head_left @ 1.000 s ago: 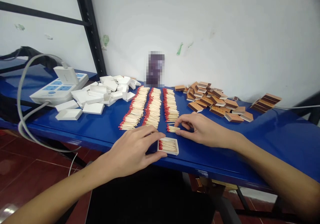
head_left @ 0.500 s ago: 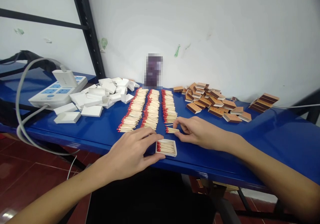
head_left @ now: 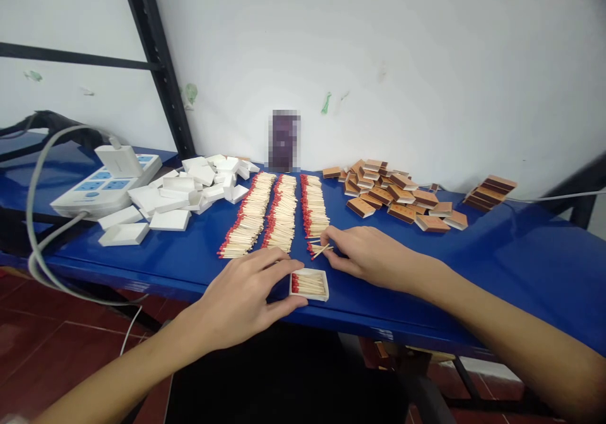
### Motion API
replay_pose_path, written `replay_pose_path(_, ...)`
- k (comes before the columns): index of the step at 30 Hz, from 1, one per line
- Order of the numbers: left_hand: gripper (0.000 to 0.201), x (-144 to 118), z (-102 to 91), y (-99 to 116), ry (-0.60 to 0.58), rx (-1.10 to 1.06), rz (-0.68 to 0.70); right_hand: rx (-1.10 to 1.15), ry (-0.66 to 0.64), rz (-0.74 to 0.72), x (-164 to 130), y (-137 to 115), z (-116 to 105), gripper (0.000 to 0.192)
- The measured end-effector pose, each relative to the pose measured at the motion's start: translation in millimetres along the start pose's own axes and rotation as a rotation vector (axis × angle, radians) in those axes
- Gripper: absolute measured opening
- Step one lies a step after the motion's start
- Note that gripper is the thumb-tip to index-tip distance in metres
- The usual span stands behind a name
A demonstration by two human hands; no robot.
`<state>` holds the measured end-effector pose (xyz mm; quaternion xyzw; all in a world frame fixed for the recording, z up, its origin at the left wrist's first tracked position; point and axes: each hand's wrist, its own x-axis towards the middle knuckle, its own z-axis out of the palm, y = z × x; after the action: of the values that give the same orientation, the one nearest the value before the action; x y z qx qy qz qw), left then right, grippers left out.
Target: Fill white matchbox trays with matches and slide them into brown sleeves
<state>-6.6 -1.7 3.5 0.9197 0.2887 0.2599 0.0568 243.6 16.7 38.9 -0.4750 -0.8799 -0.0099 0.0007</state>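
Note:
A small white matchbox tray [head_left: 326, 287] lies near the table's front edge, filled with red-tipped matches [head_left: 308, 283]. My left hand [head_left: 246, 294] grips its left end, thumb in front and fingers behind. My right hand [head_left: 362, 250] is behind and to the right of the tray, its thumb and forefinger pinching a match [head_left: 320, 252] whose red head points down to the left. Right beside these fingertips, a few loose matches lie at the near end of the right row of matches [head_left: 313, 206]. Two longer rows, the middle row [head_left: 281, 216] and left row [head_left: 249, 216], extend alongside.
White empty trays [head_left: 170, 219] are heaped at left, beside a power strip [head_left: 85, 197] with a plugged-in charger and cable. Brown matchbox sleeves [head_left: 402, 212] form a pile at right, with a stack of matchboxes [head_left: 490, 192] farther right. A blurred dark object [head_left: 284, 141] leans against the wall.
My right fingers have lifted and tilted a match off the loose few at the near end of the right row. My left hand keeps its hold on the tray. The view has shifted slightly.

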Motion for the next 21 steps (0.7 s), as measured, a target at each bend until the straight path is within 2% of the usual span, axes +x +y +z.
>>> replay_pose_path(7,0.036,-1.1,-0.4,-0.6,-0.009,0.006,-0.01,-0.093,-0.034,0.009,-2.9,-3.3,-1.2,0.015)
replay_pose_path(13,0.035,-0.2,0.1,-0.7,-0.007,0.003,-0.012,-0.075,-0.071,0.008,-2.6,-4.6,-4.7,0.016)
replay_pose_path(21,0.034,1.3,-0.1,-0.6,0.001,0.0,0.003,-0.153,-0.019,-0.042,-6.9,-3.9,-1.9,0.02)
